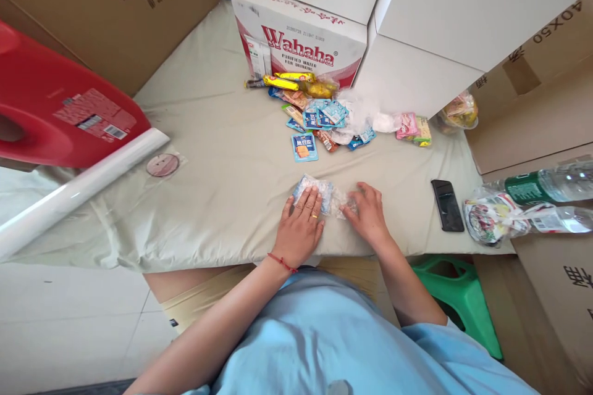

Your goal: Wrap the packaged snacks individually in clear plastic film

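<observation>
My left hand (301,222) lies flat, fingers stretched, on a small blue packet in bubble wrap (325,196) near the table's front edge. To its right, my right hand (367,213) has its fingers apart and curved; thumb and fingertips touch the loose end of the clear wrap (341,202). Beyond the hands, a blue snack packet (304,147) lies flat by itself. Behind it is a pile of several blue snack packets (324,114), with yellow-wrapped sticks (281,83) and crumpled clear plastic (356,112) around it.
A Wahaha carton (301,37) stands at the back. On the left are a red jug (60,99), a clear film roll (83,191) and a round pink item (162,165). A phone (447,205), a wrapped bundle (493,219) and water bottles (560,184) lie right. A green stool (467,296) is below.
</observation>
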The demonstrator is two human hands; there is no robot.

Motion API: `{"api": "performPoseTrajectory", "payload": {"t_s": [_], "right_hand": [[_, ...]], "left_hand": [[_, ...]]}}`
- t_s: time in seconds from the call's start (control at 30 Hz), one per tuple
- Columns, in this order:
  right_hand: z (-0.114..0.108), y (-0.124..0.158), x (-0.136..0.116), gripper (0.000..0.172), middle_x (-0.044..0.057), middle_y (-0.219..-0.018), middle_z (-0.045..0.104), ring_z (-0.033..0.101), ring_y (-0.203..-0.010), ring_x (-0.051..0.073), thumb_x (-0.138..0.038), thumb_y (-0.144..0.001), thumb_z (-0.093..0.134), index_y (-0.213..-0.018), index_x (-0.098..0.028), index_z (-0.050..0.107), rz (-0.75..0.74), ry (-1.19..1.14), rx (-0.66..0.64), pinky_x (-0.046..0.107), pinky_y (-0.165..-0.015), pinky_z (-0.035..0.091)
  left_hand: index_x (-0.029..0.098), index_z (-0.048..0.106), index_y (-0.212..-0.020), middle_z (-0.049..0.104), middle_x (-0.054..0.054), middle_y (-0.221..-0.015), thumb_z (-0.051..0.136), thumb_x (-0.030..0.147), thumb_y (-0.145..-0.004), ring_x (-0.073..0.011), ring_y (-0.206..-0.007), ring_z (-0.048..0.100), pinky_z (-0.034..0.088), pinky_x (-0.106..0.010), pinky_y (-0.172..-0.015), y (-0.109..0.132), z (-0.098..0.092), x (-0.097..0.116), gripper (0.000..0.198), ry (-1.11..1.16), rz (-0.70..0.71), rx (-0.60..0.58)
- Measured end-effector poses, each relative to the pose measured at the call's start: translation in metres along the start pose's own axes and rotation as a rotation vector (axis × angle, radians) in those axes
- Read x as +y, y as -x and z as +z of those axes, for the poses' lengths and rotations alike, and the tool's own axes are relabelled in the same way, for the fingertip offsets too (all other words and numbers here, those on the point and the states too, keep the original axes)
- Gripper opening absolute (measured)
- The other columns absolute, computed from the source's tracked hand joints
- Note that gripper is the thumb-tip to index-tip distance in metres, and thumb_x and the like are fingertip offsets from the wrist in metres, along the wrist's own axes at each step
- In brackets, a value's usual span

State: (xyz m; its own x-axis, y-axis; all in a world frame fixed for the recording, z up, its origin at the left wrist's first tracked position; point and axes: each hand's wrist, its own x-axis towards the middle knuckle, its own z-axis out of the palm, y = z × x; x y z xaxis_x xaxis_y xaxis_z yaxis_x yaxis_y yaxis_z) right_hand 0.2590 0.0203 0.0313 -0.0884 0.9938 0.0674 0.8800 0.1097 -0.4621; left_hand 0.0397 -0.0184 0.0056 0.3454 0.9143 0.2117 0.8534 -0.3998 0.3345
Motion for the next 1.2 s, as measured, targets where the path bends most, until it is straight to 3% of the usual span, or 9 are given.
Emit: {"api": "performPoseTrajectory", "payload": {"t_s": [0.1, 0.23, 0.37, 0.53, 0.7, 0.83, 1.0, 1.1, 1.2], "right_hand": [[-0.009, 0.000, -0.010, 0.017, 0.012, -0.110, 0.069, 0.065, -0.099, 0.026, -0.036, -0.094, 0.060, -0.091, -0.022, 0.068, 0.007, -0.198, -0.114, 0.042, -0.090, 0.056], [-0.018, -0.022, -0.043, 0.023, -0.001, -0.074, 0.063, 0.060, -0.064, 0.017, -0.045, -0.098, 0.058, -0.089, -0.024, 0.060, 0.086, -0.455, -0.164, 0.027, -0.061, 0.051], [0.006, -0.064, -0.096, 0.010, 0.005, -0.095, 0.071, 0.067, -0.085, 0.019, -0.025, -0.099, 0.056, -0.093, -0.021, 0.063, -0.077, -0.116, -0.159, 0.030, -0.079, 0.052], [0.040, -0.092, -0.137, 0.025, 0.014, -0.117, 0.069, 0.069, -0.093, 0.025, -0.015, -0.101, 0.048, -0.121, -0.015, 0.064, -0.183, 0.256, -0.336, 0.034, -0.079, 0.054], [0.039, -0.071, -0.136, 0.030, 0.017, -0.120, 0.063, 0.062, -0.108, 0.029, -0.034, -0.108, 0.048, -0.123, -0.013, 0.064, -0.250, 0.293, -0.300, 0.041, -0.094, 0.053], [0.040, -0.041, -0.133, 0.056, 0.019, -0.123, 0.061, 0.053, -0.116, 0.034, -0.054, -0.095, 0.069, -0.130, -0.011, 0.062, -0.340, 0.269, -0.197, 0.048, -0.098, 0.050], [0.039, -0.026, -0.099, 0.031, 0.016, -0.136, 0.063, 0.055, -0.117, 0.030, -0.024, -0.100, 0.058, -0.129, -0.020, 0.068, -0.276, 0.031, -0.008, 0.048, -0.102, 0.049], [0.020, -0.036, -0.039, 0.029, 0.011, -0.126, 0.071, 0.062, -0.116, 0.026, -0.023, -0.099, 0.052, -0.121, -0.022, 0.071, -0.131, -0.338, 0.212, 0.044, -0.105, 0.050], [-0.015, -0.064, 0.046, 0.021, 0.005, -0.101, 0.076, 0.070, -0.091, 0.020, -0.030, -0.091, 0.064, -0.108, -0.021, 0.070, 0.258, -0.725, 0.416, 0.037, -0.087, 0.057]], "left_hand": [[0.014, 0.040, -0.162, 0.034, -0.014, -0.170, 0.041, 0.032, -0.106, -0.0265, -0.160, 0.031, 0.014, -0.051, -0.133, 0.001, 0.001, 0.001, 0.059, -0.007, 0.007, 0.019], [0.013, 0.041, -0.161, 0.036, -0.015, -0.169, 0.042, 0.029, -0.105, -0.0269, -0.159, 0.033, 0.007, -0.054, -0.133, 0.000, 0.003, 0.000, 0.058, -0.018, 0.009, 0.035], [0.010, 0.054, -0.152, 0.046, -0.019, -0.163, 0.042, 0.027, -0.105, -0.0310, -0.157, 0.036, 0.010, -0.060, -0.132, -0.002, 0.006, 0.001, 0.051, -0.022, 0.000, 0.001], [0.008, 0.054, -0.150, 0.046, -0.027, -0.161, 0.049, 0.024, -0.101, -0.0410, -0.158, 0.032, 0.007, -0.075, -0.126, 0.020, -0.007, 0.006, 0.052, -0.035, -0.116, 0.068], [0.020, 0.061, -0.142, 0.055, -0.019, -0.157, 0.062, 0.020, -0.094, -0.0379, -0.159, 0.031, 0.012, -0.067, -0.129, 0.067, -0.031, -0.020, 0.048, -0.019, -0.050, 0.278], [0.021, 0.071, -0.119, 0.064, -0.017, -0.146, 0.068, 0.019, -0.091, -0.0387, -0.156, 0.038, 0.019, -0.066, -0.127, 0.078, -0.040, -0.057, 0.028, -0.096, -0.098, 0.391], [0.018, 0.071, -0.105, 0.067, -0.020, -0.138, 0.066, 0.021, -0.092, -0.0416, -0.152, 0.043, 0.027, -0.065, -0.123, 0.058, -0.034, -0.078, 0.015, -0.141, -0.179, 0.424], [0.017, 0.070, -0.106, 0.072, -0.019, -0.127, 0.064, 0.020, -0.092, -0.0394, -0.140, 0.057, 0.039, -0.060, -0.117, 0.049, -0.025, -0.080, 0.015, -0.125, -0.162, 0.405], [0.015, 0.068, -0.112, 0.075, -0.018, -0.122, 0.065, 0.015, -0.090, -0.0345, -0.123, 0.069, 0.047, -0.053, -0.112, 0.046, -0.020, -0.080, 0.022, -0.110, -0.109, 0.397]]}}
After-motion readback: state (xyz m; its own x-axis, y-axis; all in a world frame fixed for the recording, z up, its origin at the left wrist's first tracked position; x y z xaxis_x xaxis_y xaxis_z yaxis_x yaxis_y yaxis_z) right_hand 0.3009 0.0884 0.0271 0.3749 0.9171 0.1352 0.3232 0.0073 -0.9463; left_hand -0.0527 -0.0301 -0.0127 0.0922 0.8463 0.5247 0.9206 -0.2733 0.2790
